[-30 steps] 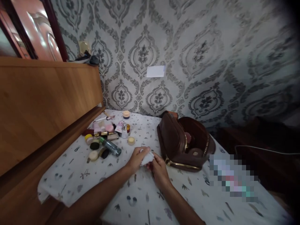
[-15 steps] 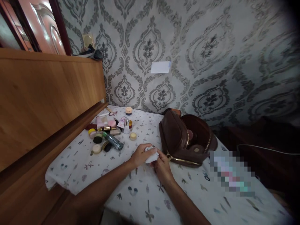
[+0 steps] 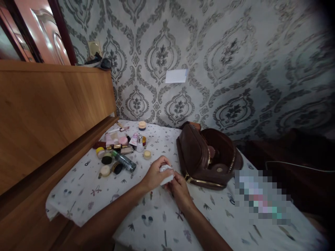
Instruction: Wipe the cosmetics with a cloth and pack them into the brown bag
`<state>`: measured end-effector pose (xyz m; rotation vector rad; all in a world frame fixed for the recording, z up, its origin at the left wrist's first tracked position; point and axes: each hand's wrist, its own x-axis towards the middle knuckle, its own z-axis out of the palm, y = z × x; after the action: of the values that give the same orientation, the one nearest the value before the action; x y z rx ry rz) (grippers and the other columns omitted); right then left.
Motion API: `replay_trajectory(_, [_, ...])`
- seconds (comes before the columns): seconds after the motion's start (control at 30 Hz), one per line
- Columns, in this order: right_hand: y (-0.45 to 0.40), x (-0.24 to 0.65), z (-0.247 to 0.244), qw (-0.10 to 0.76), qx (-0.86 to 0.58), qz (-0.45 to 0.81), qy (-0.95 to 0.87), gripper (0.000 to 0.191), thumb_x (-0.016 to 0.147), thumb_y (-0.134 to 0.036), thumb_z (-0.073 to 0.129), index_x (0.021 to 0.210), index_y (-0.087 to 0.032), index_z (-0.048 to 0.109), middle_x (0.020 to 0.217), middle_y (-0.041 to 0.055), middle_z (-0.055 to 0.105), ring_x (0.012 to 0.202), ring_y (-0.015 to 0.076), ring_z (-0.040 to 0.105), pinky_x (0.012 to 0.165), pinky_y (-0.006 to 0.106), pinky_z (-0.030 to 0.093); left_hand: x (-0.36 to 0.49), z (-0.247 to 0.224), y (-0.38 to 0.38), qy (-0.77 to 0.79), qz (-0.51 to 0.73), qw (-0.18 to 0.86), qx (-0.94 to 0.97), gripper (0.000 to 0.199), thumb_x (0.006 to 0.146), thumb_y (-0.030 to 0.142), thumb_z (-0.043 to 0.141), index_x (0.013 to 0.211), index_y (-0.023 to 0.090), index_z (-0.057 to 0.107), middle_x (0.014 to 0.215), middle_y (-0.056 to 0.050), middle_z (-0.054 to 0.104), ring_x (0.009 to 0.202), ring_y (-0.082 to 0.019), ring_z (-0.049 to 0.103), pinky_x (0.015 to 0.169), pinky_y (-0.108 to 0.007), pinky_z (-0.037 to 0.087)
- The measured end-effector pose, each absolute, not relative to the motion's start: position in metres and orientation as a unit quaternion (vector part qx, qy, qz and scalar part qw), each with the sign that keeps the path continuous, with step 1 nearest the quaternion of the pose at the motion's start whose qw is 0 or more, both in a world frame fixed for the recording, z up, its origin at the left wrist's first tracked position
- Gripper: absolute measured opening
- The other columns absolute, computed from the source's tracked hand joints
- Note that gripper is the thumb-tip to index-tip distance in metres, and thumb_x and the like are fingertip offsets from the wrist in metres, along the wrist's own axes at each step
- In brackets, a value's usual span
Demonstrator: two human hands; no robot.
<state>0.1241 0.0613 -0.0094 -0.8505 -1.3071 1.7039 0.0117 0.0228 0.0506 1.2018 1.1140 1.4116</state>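
A crumpled white tissue or cloth [image 3: 166,175] is between my two hands, above the middle of the table. My left hand [image 3: 154,174] is closed around it, thumb lying across the top. The fingers of my right hand [image 3: 181,191] are closed at the tissue's right edge, and whatever else they hold there is hidden. Just right of the hands stands a brown leather bag [image 3: 192,153], unzipped, with a round item [image 3: 219,169] visible inside. Nearest on the left side are a small cream-coloured jar [image 3: 147,154] and a dark green-capped bottle [image 3: 125,161].
Several cosmetics, including a pink round case [image 3: 123,140], a small clear bottle [image 3: 140,144] and a yellow-lidded jar [image 3: 99,152], crowd the table's left. A patterned white cloth [image 3: 154,223] covers the table. A wooden cabinet [image 3: 57,111] borders it; a blurred patch lies right.
My left hand has turned slightly, and the white tissue now shows a smaller, tilted face near my right fingertips. The view has shifted a little; the bag and cosmetics stay in place.
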Motion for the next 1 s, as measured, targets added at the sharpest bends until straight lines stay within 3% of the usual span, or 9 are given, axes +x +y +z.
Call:
replay_trajectory(0.17, [0.06, 0.126, -0.001, 0.388, -0.343, 0.679, -0.52, 0.05, 0.066, -0.067, 0.07, 0.065, -0.02, 0.055, 0.051, -0.003, 0.051, 0.043, 0.0102, 0.043, 0.041, 0.022, 0.029, 0.002, 0.066, 0.021, 0.467, 0.579, 0.345, 0.572, 0.022, 0.086, 0.039, 0.056, 0.091, 0.018, 0.057, 0.076, 0.002, 0.053, 0.067, -0.012, 0.05, 0.065, -0.023, 0.042])
replay_trajectory(0.47, [0.059, 0.126, 0.002, 0.385, -0.347, 0.697, -0.496, 0.054, 0.061, -0.068, 0.074, 0.068, -0.017, 0.06, 0.051, -0.0039, 0.051, 0.042, 0.009, 0.046, 0.04, 0.02, 0.029, -0.025, 0.076, 0.021, 0.52, 0.598, 0.334, 0.51, 0.049, 0.088, 0.065, 0.041, 0.08, 0.019, 0.055, 0.065, 0.003, 0.043, 0.054, -0.01, 0.04, 0.044, -0.018, 0.034])
replay_trajectory(0.53, [0.059, 0.127, 0.003, 0.385, -0.35, 0.693, -0.499, 0.054, 0.062, -0.069, 0.073, 0.069, -0.017, 0.06, 0.051, -0.0042, 0.051, 0.042, 0.0087, 0.046, 0.039, 0.02, 0.029, -0.042, 0.079, 0.025, 0.569, 0.59, 0.276, 0.502, 0.053, 0.089, 0.066, 0.033, 0.078, 0.019, 0.055, 0.069, 0.001, 0.048, 0.059, -0.012, 0.046, 0.044, -0.019, 0.037])
replay_trajectory(0.63, [0.059, 0.127, 0.002, 0.387, -0.348, 0.687, -0.506, 0.053, 0.064, -0.069, 0.071, 0.07, -0.017, 0.06, 0.051, -0.0042, 0.051, 0.043, 0.0088, 0.046, 0.039, 0.02, 0.03, -0.076, 0.087, 0.035, 0.671, 0.528, 0.108, 0.508, 0.054, 0.096, 0.055, 0.018, 0.078, 0.019, 0.055, 0.08, -0.003, 0.059, 0.073, -0.016, 0.056, 0.054, -0.023, 0.045])
replay_trajectory(0.83, [0.059, 0.126, 0.0, 0.381, -0.349, 0.693, -0.502, 0.055, 0.063, -0.07, 0.071, 0.07, -0.017, 0.059, 0.05, -0.005, 0.05, 0.042, 0.008, 0.046, 0.038, 0.018, 0.028, -0.124, 0.094, 0.062, 0.741, 0.421, 0.026, 0.523, 0.032, 0.093, 0.042, 0.041, 0.107, 0.02, 0.061, 0.095, -0.005, 0.067, 0.091, -0.021, 0.061, 0.082, -0.031, 0.045])
replay_trajectory(1.0, [0.058, 0.126, 0.0, 0.384, -0.341, 0.695, -0.503, 0.052, 0.066, -0.068, 0.069, 0.071, -0.017, 0.058, 0.052, -0.0056, 0.05, 0.042, 0.0076, 0.046, 0.038, 0.018, 0.028, -0.125, 0.087, 0.075, 0.78, 0.306, 0.01, 0.546, 0.052, 0.087, 0.049, 0.054, 0.133, 0.026, 0.052, 0.102, -0.007, 0.071, 0.099, -0.028, 0.063, 0.082, -0.034, 0.043])
